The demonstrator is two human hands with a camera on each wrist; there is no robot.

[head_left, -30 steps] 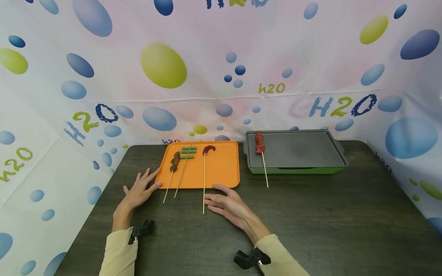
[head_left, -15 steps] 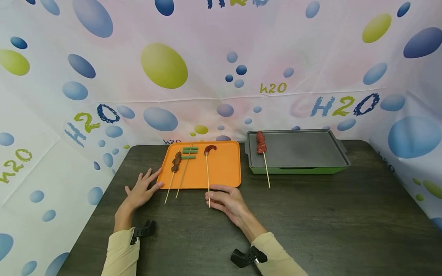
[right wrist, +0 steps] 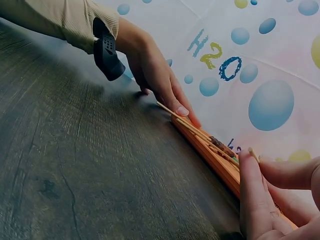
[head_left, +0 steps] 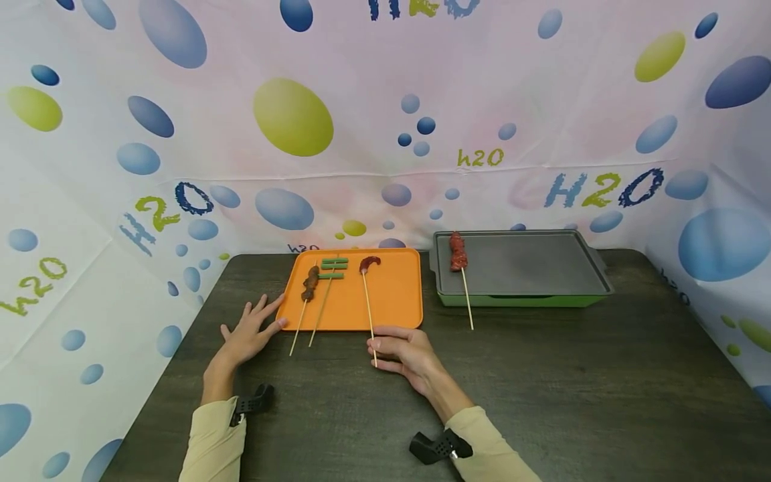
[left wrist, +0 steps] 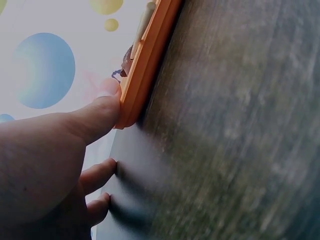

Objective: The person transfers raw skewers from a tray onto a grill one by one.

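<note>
On the orange tray (head_left: pixel 394 294) lie a brown meat skewer (head_left: pixel 310 284) and a skewer of green pieces (head_left: pixel 331 276). Farther right on it, a skewer tipped with a dark red curled piece (head_left: pixel 369 262) points toward me. My right hand (head_left: pixel 409 355) pinches the lower stick of this red-tipped skewer between thumb and fingers, just off the tray's front edge; the right wrist view shows the stick's end (right wrist: pixel 254 154) at the fingertips. My left hand (head_left: pixel 245 338) rests at the tray's left front corner, thumb on the rim (left wrist: pixel 131 107) and fingers spread.
Right of the tray stands a green-based grill with a grey plate (head_left: pixel 530 261). A red meat skewer (head_left: pixel 458 253) lies on its left side, stick jutting over the front. The dark wooden table (head_left: pixel 542 388) meets a patterned cloth (head_left: pixel 361 134) behind.
My right hand has closed from loosely spread fingers to a pinch on the red-tipped skewer, whose stick end has swung to the right. My left hand stays at the tray's corner.
</note>
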